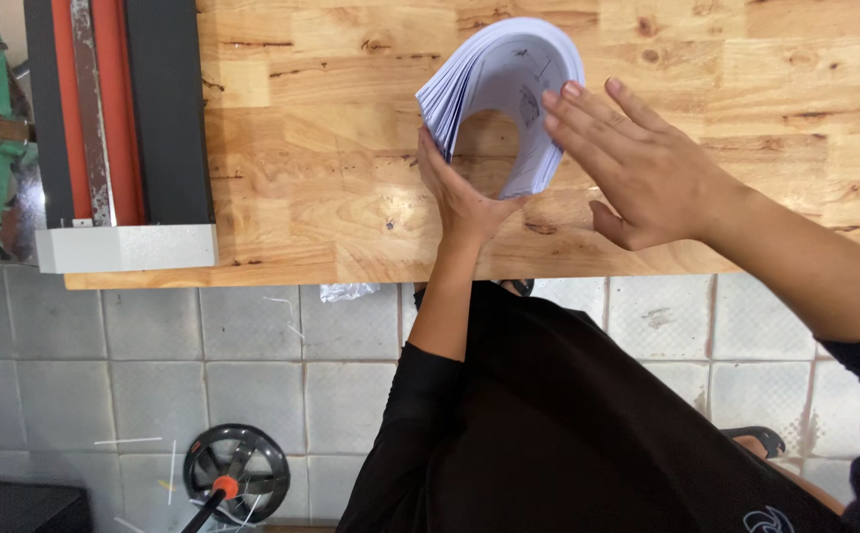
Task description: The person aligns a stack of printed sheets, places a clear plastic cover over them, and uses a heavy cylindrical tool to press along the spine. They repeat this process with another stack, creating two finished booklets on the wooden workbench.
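Stack: paper stack [509, 74], white sheets with faint dark print, bowed into an arch on the wooden counter [331, 148], standing on its edges near the counter's middle, well apart from the grey and red machine [114, 128] at the counter's far left end.
Left hand: left hand [459, 192] clasps the stack's near edge from below, thumb and fingers wrapped round the sheet ends.
Right hand: right hand [632, 168] lies flat and unclenched, fingertips [558, 104] pressing the stack's right flank; it grips nothing.
Handling, judged: many thin sheets, so light to moderate in weight; soft and springy under bending; loose sheets likely to slide and fan apart; edges crease easily.
Hold, judged: best taken across the squared short edges, both hands opposed, pressure even so that no sheets slip out.
Containers: none seen on the counter; nothing is held in anything.
Below the counter edge: tiled floor [252, 345] with a black wheel [237, 472], thin white strips and a crumpled clear scrap lying under the stack's position.
Left of the machine: green metal object, partly cut off by the frame; kind not determinable.
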